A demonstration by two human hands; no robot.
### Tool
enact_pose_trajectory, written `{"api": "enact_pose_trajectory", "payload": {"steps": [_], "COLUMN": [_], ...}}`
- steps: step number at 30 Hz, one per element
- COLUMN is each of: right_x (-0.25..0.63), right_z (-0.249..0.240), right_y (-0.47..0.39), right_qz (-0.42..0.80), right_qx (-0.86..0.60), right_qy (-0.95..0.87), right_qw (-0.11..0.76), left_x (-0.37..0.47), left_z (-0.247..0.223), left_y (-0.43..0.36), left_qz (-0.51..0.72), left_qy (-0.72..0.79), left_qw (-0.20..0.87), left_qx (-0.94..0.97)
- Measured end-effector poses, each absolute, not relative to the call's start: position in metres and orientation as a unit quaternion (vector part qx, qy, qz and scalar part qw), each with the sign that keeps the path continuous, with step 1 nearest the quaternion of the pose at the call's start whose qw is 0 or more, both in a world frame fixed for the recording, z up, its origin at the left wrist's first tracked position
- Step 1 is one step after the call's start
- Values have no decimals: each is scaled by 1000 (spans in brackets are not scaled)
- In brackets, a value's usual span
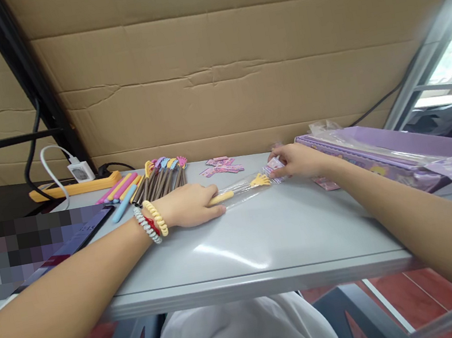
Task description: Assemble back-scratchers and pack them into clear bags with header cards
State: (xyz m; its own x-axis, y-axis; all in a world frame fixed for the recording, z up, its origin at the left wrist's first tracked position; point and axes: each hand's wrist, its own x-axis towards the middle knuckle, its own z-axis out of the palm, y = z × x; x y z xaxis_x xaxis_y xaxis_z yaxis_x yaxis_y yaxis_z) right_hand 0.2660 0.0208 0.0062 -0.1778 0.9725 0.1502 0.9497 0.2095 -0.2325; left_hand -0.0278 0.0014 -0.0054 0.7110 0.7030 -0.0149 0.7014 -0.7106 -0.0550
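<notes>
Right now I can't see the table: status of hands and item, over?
Left hand pins yellow hand-topped stick in clear sleeve. Right hand pinches sleeve's end. Nothing between.

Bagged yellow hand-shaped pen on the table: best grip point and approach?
Probably the mid-shaft of the yellow pen, pinched from above. It lies flat in its clear sleeve; the left hand pins the handle end and the right hand holds the sleeve's far end.

Pen bundle [161, 181] left — label cards [222, 165] right.

Bare arms; beaded and coil bracelets [152, 221] on left wrist.
</notes>
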Motion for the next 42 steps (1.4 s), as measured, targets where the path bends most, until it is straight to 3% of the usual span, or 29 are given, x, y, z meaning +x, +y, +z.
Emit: {"api": "enact_pose_trajectory", "payload": {"steps": [17,24,28,32,35,38,40,42], "right_x": [271,269,266,246,218,192,183,180], "right_z": [2,0,-1,-3,-8,-17,-22,-26], "right_y": [28,27,28,18,1,-16,-22,-23], "right_qz": [-68,-84,-176,-285,-297,-268,-258,-262], "right_qx": [-612,-620,-586,-452,-296,-168,-145,-153], "right_qy": [-723,-705,-700,-738,-830,-924,-945,-944], "right_qw": [311,334,368,412,368,213,140,130], "left_x": [-23,-21,-18,-13,-11,-9,-8,-6], "left_z": [-10,-12,-12,-12,-12,-12,-11,-11], "left_y": [-1,-1,-2,-1,3,7,6,4], "left_qz": [-129,-167,-230,-327,-387,-415,-416,-408], "left_qy": [-381,-401,-433,-474,-505,-534,-541,-536], "left_qw": [56,61,13,-78,-123,-161,-183,-196], "left_qx": [-914,-899,-871,-814,-762,-719,-708,-712]}}
